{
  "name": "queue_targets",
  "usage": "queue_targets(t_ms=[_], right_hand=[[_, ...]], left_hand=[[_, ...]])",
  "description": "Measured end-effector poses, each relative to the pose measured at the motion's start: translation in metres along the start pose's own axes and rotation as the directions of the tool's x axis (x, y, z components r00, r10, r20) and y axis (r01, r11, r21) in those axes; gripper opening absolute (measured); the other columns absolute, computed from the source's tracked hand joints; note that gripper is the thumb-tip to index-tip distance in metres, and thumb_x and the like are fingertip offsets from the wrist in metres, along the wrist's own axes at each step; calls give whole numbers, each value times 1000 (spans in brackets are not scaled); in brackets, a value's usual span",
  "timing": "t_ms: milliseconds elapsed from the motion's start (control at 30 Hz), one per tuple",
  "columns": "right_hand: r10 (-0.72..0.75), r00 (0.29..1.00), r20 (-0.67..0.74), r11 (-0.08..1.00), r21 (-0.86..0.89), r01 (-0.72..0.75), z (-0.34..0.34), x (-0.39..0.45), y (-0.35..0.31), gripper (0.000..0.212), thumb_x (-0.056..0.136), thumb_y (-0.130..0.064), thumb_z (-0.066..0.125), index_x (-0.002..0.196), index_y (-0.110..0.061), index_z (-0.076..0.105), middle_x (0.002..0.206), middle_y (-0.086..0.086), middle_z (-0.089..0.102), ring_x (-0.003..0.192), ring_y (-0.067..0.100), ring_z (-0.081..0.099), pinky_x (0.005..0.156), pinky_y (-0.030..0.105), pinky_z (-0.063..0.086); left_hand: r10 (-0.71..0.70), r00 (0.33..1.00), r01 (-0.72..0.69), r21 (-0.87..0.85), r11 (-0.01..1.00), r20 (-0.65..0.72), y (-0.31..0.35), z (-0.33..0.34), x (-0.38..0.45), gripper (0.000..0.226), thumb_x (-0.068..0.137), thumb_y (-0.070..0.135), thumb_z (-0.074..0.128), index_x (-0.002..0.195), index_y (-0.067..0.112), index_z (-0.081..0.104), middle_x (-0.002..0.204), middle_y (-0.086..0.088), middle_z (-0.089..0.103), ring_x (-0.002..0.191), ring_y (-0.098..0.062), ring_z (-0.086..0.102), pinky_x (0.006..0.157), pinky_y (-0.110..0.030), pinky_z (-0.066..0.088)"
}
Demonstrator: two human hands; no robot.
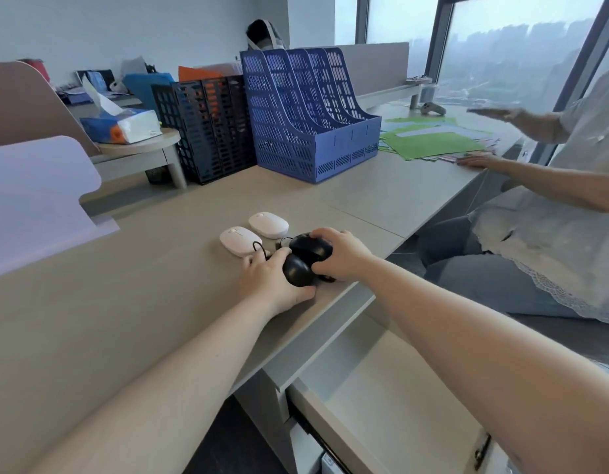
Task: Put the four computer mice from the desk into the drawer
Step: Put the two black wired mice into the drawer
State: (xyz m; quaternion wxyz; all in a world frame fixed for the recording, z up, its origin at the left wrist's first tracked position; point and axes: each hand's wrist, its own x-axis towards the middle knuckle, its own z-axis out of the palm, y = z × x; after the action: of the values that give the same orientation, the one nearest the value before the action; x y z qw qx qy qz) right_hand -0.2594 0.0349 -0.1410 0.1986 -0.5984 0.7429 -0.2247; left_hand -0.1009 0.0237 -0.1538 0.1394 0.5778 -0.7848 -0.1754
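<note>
Mice point(298, 268) lie on a beige desk point(125, 302) beside a window point(501, 46).

Beige desk point(125, 302) — two white mice point(240, 241) point(269, 225), two black mice point(298, 270) point(311, 247), blue file rack point(310, 131), black rack point(214, 131), green sheets point(429, 143).

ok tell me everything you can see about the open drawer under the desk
The drawer is pulled out below the desk edge, near the person's right arm. It looks like light grey or beige board with a smooth flat floor and low walls. The part in view holds nothing. A small dark fitting sits on its front, low right. None of the mice is in it yet, and neither hand touches it.
</note>
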Motion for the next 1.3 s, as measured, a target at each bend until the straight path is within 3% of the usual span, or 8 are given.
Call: queue_targets(t_ms=[133, 300, 433, 633, 833, 1067, 1200, 1300], right_hand=[[42, 997, -58, 999, 30, -40, -3, -16, 6, 61, 69, -34, 67, 127, -38, 48, 123, 11, 53, 109, 31, 55, 92, 39, 52], [86, 993, -86, 994, 75, -80, -10, -38, 15, 59, 68, -36, 69, 124, -36, 52, 121, 11, 55, 105, 31, 59, 89, 38, 54], [117, 983, -139, 983, 160, -95, -8, -54, 20, 54, 72, -31, 70, 123, -33, 55, 122, 13, 56, 108, 32, 57, 90, 34, 50], [205, 958, -199, 903, 416, -107, -7, -85, 38, 51, 75, -15, 68, 124, -26, 60, 129, 11, 47, 110, 25, 52, 89, 28, 46], [296, 923, -244, 832, 541, -124, -20, -121, 70, 47, 68, -18, 68, 112, -33, 64, 119, 6, 61, 101, 22, 62, 84, 35, 56], [344, 922, -180, 836, 506, -213, -20, -144, 120, 45, 76, -14, 69, 118, -26, 65, 119, 0, 64, 100, 17, 58, 80, 26, 48], [351, 929, -121, 857, 441, -266, 2, -137, 138, 46, 76, -15, 69, 120, -25, 64, 125, 1, 64, 112, 20, 59, 94, 34, 52], [352, 932, -84, 858, 428, -285, 22, -124, 148, 49, 77, -14, 69, 125, -23, 62, 129, 2, 62, 111, 19, 58, 88, 28, 51]], left_hand=[[-29, 1000, 29, -21, 999, -9, 11, 5, -13, 80, 42, 70, 56, 114, 36, 51, 138, -16, 45, 129, -33, 33, 106, -38, 34], [-24, 998, 23, -28, 999, -60, 30, 16, -34, 50, 61, 60, 63, 102, 34, 53, 121, -6, 54, 115, -29, 41, 93, -34, 40], [2, 996, -3, -20, 1000, -88, 38, 20, -47, 44, 64, 49, 64, 104, 32, 55, 115, -7, 57, 110, -30, 44, 93, -33, 41], [8, 997, -13, -63, 998, -78, 59, 28, -74, 48, 60, 54, 65, 103, 32, 57, 113, -5, 56, 112, -28, 45, 92, -37, 46], [101, 990, -111, -104, 988, -94, 83, 54, -108, 73, 61, 53, 64, 128, 28, 51, 125, -5, 51, 121, -27, 40, 100, -38, 43], [82, 996, -79, -71, 994, 36, 101, 97, -125, 77, 67, 51, 72, 135, 28, 45, 131, -5, 47, 131, -25, 32, 104, -35, 40], [-7, 994, 7, 0, 1000, 111, 93, 122, -120, 67, 65, 50, 72, 125, 28, 50, 126, -5, 49, 126, -25, 37, 99, -36, 44], [-57, 990, 54, 27, 998, 129, 80, 141, -111, 47, 70, 43, 68, 111, 22, 55, 119, -4, 51, 122, -24, 42, 92, -36, 47]])
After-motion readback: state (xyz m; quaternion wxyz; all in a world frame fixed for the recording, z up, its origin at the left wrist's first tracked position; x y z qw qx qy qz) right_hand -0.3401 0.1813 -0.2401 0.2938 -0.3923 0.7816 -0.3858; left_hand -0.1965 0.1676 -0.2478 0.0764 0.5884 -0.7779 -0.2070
